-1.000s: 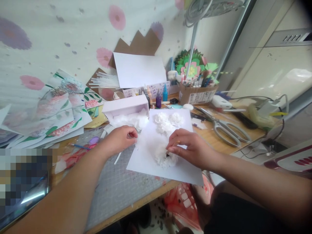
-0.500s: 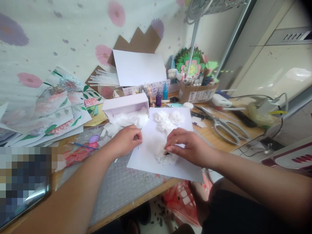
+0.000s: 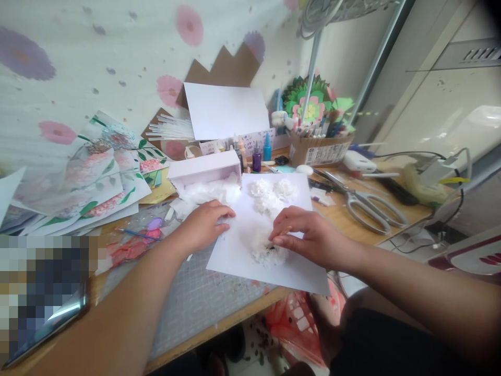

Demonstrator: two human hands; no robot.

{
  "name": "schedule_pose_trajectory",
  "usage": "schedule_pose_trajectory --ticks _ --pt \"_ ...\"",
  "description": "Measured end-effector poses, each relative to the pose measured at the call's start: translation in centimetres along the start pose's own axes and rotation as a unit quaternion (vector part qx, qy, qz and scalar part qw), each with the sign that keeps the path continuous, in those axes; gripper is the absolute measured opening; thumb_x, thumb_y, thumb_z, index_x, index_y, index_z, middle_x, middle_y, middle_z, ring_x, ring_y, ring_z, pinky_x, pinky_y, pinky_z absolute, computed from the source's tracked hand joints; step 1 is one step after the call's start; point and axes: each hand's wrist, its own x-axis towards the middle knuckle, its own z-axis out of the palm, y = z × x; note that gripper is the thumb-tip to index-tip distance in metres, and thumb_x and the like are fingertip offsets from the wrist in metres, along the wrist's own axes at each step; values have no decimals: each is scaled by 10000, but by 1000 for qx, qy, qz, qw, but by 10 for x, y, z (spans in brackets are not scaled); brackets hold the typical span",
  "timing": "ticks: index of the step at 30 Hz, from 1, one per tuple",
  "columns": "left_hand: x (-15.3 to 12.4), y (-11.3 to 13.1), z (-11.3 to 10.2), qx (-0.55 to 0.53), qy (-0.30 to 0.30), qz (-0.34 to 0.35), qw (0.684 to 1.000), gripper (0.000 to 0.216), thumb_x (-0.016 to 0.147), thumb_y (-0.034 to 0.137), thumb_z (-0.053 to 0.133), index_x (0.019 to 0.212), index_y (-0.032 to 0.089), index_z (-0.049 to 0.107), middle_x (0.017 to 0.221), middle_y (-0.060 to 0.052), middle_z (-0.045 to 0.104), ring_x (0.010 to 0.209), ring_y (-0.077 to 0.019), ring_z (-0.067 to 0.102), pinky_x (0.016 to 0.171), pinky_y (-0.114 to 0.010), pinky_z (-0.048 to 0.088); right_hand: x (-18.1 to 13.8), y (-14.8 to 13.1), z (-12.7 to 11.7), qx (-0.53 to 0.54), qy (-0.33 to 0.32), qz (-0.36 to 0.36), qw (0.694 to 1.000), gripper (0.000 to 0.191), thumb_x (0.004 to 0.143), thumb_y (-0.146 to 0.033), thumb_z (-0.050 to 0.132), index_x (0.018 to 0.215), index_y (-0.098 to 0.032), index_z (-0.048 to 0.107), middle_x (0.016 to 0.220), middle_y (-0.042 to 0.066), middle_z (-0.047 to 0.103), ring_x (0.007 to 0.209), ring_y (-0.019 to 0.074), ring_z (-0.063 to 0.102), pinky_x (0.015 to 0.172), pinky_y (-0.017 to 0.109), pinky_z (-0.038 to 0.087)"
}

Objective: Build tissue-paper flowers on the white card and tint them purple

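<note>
A: White paper sheet (image 3: 242,245) is lying across the grey cutting mat (image 3: 188,297) at the near edge of the desk. I am watching the left hand (image 3: 203,224) pressing on the sheet's left margin, fingers curled loosely and closed on nothing, which I judge is pinning the sheet so it does not slide.

B: And the right hand (image 3: 309,237)?

A: It is hovering over the nearest white fluffy flower (image 3: 268,253), thumb and forefinger pinching a thin stick-like tool (image 3: 279,236) (too small for me to name it), the tip touching the tuft. I am reading the low, flat wrist as steadying fine work on a soft thing.

B: How is the flower looking?

A: Ragged, cottony, pure white on white, so its edge is hard to trace. It is sitting on the sheet's lower half, touching the right fingertips. Two more tufts (image 3: 270,190) are sitting higher on the same sheet, apart from it.

B: Surroundings?

A: An open white box (image 3: 203,169) with loose white scraps is lying just beyond the left hand. Grey scissors (image 3: 364,201) are lying well to the right, and small dye bottles (image 3: 260,154) are standing behind the sheet.
</note>
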Motion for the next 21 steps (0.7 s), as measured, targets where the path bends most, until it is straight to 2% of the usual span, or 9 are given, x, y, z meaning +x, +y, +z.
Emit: schedule_pose_trajectory --ticks 4,8,10,13,17,19,21 --pt "2 0 4 29 -10 30 999 116 757 232 541 779 229 654 895 -41 578 920 -245 557 824 -361 426 -1 1 -1 9 7 4 1000 144 880 -266 606 826 -195 720 867 64 684 848 169 625 765 320 506" --pt "1 4 2 46 -8 34 998 120 760 197 512 671 221 589 816 -31 573 879 -244 543 779 -356 419 -2 2 -4 13 1 16 1000 157 885 -288 601 829 -199 717 875 66 689 852 171 628 774 324 510" --pt "1 4 1 49 5 21 999 116 771 193 496 694 217 579 822 -34 579 862 -241 548 770 -359 422 -2 2 -5 16 2 17 1000 155 885 -289 601 836 -200 718 872 64 692 855 170 631 777 320 512" --pt "1 1 1 49 36 -9 998 121 794 230 503 852 205 606 948 -61 602 902 -255 562 787 -375 431 -2 2 -8 16 14 18 1000 146 879 -279 606 832 -200 719 863 59 696 834 160 637 761 304 514" --pt "3 -3 5 44 44 -28 998 318 778 278 569 1085 203 600 1069 -82 606 952 -273 574 817 -383 441 -2 0 -12 6 26 29 999 147 880 -273 605 827 -200 722 858 57 699 805 152 640 733 289 513" --pt "5 -4 7 38 41 -34 998 328 761 281 593 1080 207 611 1043 -78 615 949 -271 581 812 -371 444 -2 -1 -12 6 25 31 999 153 882 -276 602 826 -207 726 859 56 697 803 153 642 734 290 515" --pt "6 -4 9 27 37 -42 998 244 751 274 597 984 209 636 960 -62 632 899 -257 594 775 -351 446 -2 0 -12 6 25 29 999 157 883 -280 600 825 -208 727 858 56 696 800 155 643 736 292 517"
